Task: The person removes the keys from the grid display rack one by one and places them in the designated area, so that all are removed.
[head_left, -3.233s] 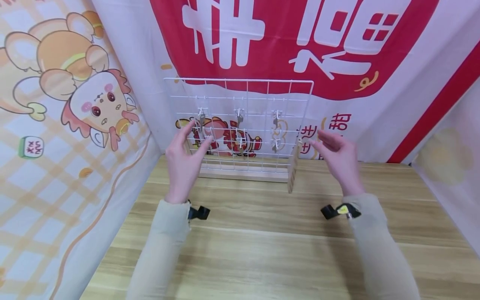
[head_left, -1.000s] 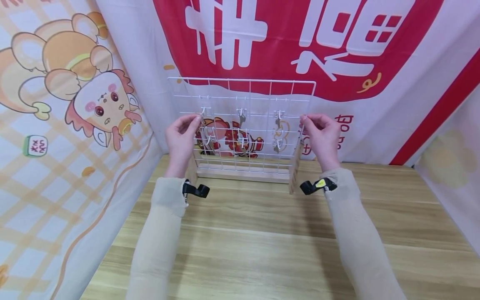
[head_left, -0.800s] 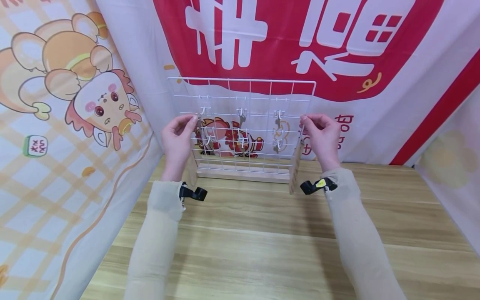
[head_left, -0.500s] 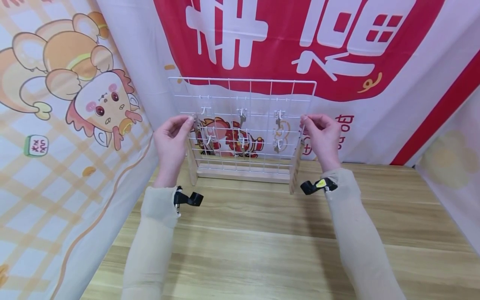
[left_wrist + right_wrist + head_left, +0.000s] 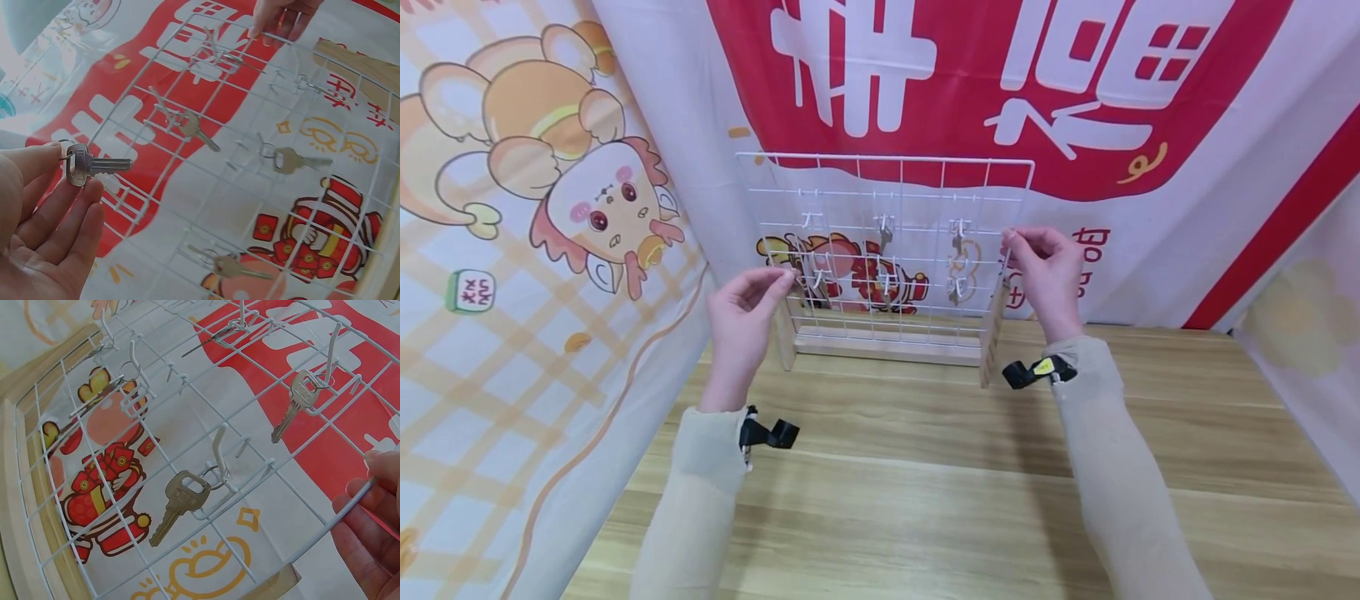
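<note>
Behind and beside everything hangs printed cloth (image 5: 970, 92), red with white characters at the back and patterned with a cartoon animal on the left. Below it spreads the wood-grain counter (image 5: 895, 467). Two pale sleeves (image 5: 692, 508) reach in over the counter, a black strap mount (image 5: 769, 433) at the left wrist and another at the right. Near the back of the counter stands the rack (image 5: 880, 157), an upright white wire grid on a pale wooden base (image 5: 887, 351).

The left hand (image 5: 739, 325) is at the rack's left edge, below the upper row of hooks; its grip pinches a key (image 5: 94, 164) at the ring end, thumb against fingers, blade pointing away from the fingertips. Whether this key touches the grid cannot be told. The right hand (image 5: 1051, 271) is at the opposite edge, higher up, its grip pinching the side wire between thumb and fingers.

White hooks (image 5: 220, 447) stick out from the grid in two rows of three. Five hanging keys (image 5: 184, 494) are on them, each by a thin ring (image 5: 219, 475), bow up and blade down.
</note>
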### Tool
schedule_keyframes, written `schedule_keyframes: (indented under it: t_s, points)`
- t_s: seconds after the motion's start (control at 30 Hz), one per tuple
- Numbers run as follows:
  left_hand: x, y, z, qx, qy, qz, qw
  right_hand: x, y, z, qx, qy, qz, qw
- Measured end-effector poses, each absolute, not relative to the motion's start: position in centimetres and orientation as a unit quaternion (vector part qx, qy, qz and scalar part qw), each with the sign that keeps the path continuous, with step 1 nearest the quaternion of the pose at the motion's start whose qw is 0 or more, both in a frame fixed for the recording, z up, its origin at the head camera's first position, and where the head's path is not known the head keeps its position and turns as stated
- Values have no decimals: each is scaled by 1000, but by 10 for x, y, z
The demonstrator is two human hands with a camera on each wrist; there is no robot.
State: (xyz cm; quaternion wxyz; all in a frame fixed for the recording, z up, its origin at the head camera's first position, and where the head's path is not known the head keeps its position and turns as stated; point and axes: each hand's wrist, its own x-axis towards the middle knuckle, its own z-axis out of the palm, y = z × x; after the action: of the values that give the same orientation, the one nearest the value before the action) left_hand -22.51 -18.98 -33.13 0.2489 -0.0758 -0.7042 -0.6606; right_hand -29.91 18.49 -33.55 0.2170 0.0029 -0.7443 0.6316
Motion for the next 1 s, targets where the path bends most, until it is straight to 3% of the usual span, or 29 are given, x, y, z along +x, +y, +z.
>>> schedule_keyframes:
  t_s: [0.43,1.0]
  points:
    - [-215,-189,-395,-67,-749,-640,161,-298,186,-335,-3,-742,634,217]
    - [-216,-134,-475,-95,-791,-604,11,-300,185,-337,7,-737,639,220]
